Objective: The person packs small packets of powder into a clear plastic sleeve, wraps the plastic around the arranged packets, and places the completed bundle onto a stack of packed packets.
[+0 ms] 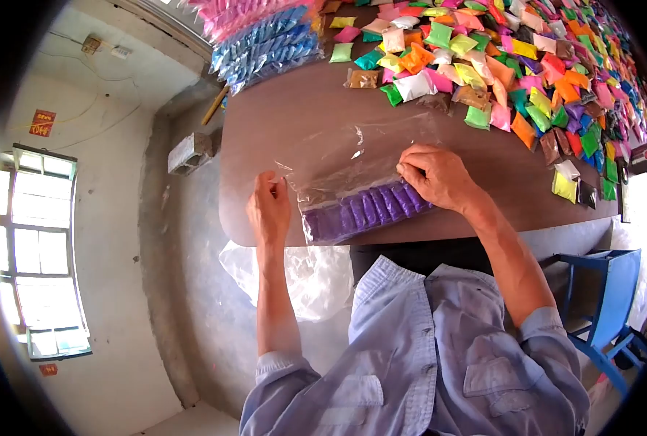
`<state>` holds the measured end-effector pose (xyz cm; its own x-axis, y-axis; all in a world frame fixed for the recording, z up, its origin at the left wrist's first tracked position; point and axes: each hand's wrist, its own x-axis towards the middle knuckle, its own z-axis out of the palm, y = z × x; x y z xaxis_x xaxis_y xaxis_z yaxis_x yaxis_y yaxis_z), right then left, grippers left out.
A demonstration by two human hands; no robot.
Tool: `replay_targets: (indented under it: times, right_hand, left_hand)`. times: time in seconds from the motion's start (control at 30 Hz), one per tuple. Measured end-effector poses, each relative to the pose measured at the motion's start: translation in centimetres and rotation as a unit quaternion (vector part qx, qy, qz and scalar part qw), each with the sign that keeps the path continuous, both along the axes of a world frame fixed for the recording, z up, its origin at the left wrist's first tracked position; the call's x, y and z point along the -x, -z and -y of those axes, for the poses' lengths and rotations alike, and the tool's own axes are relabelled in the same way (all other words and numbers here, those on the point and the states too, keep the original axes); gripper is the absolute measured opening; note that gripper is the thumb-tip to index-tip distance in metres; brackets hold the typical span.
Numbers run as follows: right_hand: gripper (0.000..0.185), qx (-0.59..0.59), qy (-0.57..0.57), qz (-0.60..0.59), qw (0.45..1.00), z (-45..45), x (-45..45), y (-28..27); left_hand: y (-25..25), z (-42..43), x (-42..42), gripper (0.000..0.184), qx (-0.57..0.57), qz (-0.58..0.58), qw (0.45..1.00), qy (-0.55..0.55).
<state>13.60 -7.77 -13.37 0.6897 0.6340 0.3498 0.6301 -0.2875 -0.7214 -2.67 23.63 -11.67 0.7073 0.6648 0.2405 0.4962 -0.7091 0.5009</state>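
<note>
A clear plastic bag [331, 192] lies at the front edge of the brown table, with a row of several purple packets [367, 211] inside its near part. My left hand [270, 207] is closed at the bag's upper left corner, pinching the thin film. At the right end of the row, my right hand [434, 174] is closed with thumb and fingers together on the bag's film. The bag's transparent upper part spreads over the table beyond the packets.
Loose colourful packets [476, 65] cover the table's far right. Stacks of filled blue bags [269, 47] and pink bags [243, 14] stand at the far left. Clear plastic [294, 280] hangs below the brown table's [254, 131] front edge. A blue stool [603, 291] is at right.
</note>
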Motion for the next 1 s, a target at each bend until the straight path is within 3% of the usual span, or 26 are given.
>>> replay_targets:
  times: [0.1, 0.13, 0.17, 0.23, 0.3, 0.37, 0.5, 0.57, 0.63, 0.73, 0.9, 0.97, 1.0]
  right_hand:
    - [0.020, -0.003, -0.007, 0.025, 1.000, 0.0, 0.0, 0.1]
    - [0.020, 0.011, -0.008, 0.020, 1.000, 0.0, 0.0, -0.2]
    - [0.021, 0.025, -0.009, 0.017, 1.000, 0.0, -0.2, -0.4]
    - [0.021, 0.028, -0.015, 0.023, 0.999, 0.0, -0.5, 0.1]
    - [0.021, 0.031, -0.020, 0.027, 0.999, 0.3, -0.7, -0.1]
    - [0.022, 0.010, -0.018, -0.115, 0.993, 0.7, -1.1, -0.5]
    - [0.026, -0.089, 0.031, -0.238, 0.967, 1.0, -3.1, -0.1]
    - [0.030, -0.233, 0.132, -0.468, 0.842, 0.9, -3.9, -0.6]
    - [0.029, -0.222, 0.130, -0.464, 0.848, 1.0, -4.1, -0.6]
    - [0.017, -0.050, 0.017, -0.269, 0.962, 1.1, -3.8, 0.0]
    - [0.015, -0.062, -0.029, -0.162, 0.984, 1.2, -2.2, -0.9]
    - [0.020, -0.024, -0.033, 0.071, 0.997, 1.6, -0.9, -1.6]
    - [0.036, 0.019, -0.051, 0.022, 0.998, 2.3, -0.7, -1.5]
  left_hand:
    - [-4.6, 5.1, 0.1, 0.021, -0.014, 0.039, 0.997, 0.060]
    - [-4.3, 6.3, 0.4, 0.025, -0.024, 0.058, 0.989, 0.138]
    - [-3.1, 6.8, 0.2, 0.039, -0.080, 0.095, 0.965, 0.233]
    - [-3.6, 10.2, -0.1, 0.058, -0.065, 0.030, 0.956, 0.284]
    - [-3.0, 10.9, -0.1, 0.063, -0.046, -0.009, 0.952, 0.303]
    - [-2.1, 11.0, -0.2, 0.069, -0.028, -0.048, 0.946, 0.320]
    - [-1.3, 10.8, 0.0, 0.076, -0.057, -0.032, 0.946, 0.317]
    - [-1.3, 10.6, 0.0, 0.076, -0.060, -0.034, 0.947, 0.315]
    - [-0.9, 10.5, 0.1, 0.077, -0.077, -0.028, 0.945, 0.316]
    - [-1.0, 10.5, 0.2, 0.079, -0.072, -0.023, 0.944, 0.320]
    - [-1.6, 10.8, 0.1, 0.083, -0.086, -0.027, 0.943, 0.320]
    - [-1.6, 10.8, 0.1, 0.083, -0.091, -0.024, 0.941, 0.324]
    - [-1.6, 10.7, 0.1, 0.084, -0.092, -0.027, 0.940, 0.328]
